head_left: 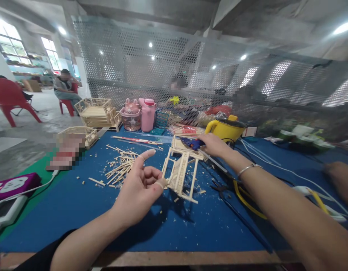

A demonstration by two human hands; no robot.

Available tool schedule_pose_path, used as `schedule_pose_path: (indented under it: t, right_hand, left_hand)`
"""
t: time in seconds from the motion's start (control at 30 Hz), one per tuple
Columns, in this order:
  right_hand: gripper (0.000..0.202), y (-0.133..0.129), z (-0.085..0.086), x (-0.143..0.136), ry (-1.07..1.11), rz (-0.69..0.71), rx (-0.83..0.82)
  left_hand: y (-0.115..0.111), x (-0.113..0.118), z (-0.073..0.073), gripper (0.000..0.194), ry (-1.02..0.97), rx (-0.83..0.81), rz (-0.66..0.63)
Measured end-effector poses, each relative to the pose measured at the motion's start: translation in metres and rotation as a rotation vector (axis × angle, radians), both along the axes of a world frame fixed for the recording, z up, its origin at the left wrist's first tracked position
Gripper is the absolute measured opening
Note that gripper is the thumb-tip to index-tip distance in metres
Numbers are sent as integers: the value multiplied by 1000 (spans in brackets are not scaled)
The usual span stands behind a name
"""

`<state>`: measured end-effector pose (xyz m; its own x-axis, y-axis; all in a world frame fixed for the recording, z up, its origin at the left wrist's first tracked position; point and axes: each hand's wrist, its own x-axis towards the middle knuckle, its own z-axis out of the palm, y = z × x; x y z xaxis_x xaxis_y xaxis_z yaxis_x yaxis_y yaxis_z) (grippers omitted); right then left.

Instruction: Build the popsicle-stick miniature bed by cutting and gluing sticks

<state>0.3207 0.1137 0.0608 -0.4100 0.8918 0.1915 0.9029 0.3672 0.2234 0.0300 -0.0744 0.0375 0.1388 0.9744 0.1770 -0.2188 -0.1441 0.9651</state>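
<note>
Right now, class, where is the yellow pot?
In the head view, the yellow pot is right of centre, just beyond the right hand, before the perforated screen.

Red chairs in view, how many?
2: one red chair at the left edge, another red chair under the seated person. More may be hidden behind the perforated screen.

Holds the stick frame (179,175) in the left hand (142,184) at the middle of the table (86,218), with loose sticks (121,167) to its left and pliers (221,188) to its right. Holds the tool (194,144) in the right hand (216,145) near the frame's far end, before the pot (228,131). Has, before the mesh screen (134,56), the bottle (147,117) right of the basket (130,121).
</note>
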Motion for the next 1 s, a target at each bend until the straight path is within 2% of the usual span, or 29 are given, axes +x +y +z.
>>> schedule_pose_path:
  t: [0.17, 0.33, 0.5, 0.63, 0.7, 0.87, 1.0]
  right_hand:
    - [39, -12, 4, -10, 96, -30, 56]
    - [38, -22, 13, 0, 268, -64, -16]
    - [31, -36, 22, 2, 670, -238, -284]
    - [21, -47, 21, -18, 1047, -349, -546]
    - [18, -50, 17, -28, 1170, -396, -612]
    - [21, -52, -4, -41, 1295, -410, -569]
    - [21, -45, -19, -35, 1296, -400, -394]
  left_hand:
    - [1, 0, 0, 69, 8, 10, 2]
    - [0, -1, -3, 65, 18, 10, -18]
    - [0, -1, -4, 66, 25, 13, -17]
    - [1, -1, -3, 66, 10, 12, -8]
    - [2, -1, -2, 66, -3, 5, -9]
    - [2, 0, -2, 64, -12, -12, -19]
    - [1, 0, -2, 63, 11, -1, -3]
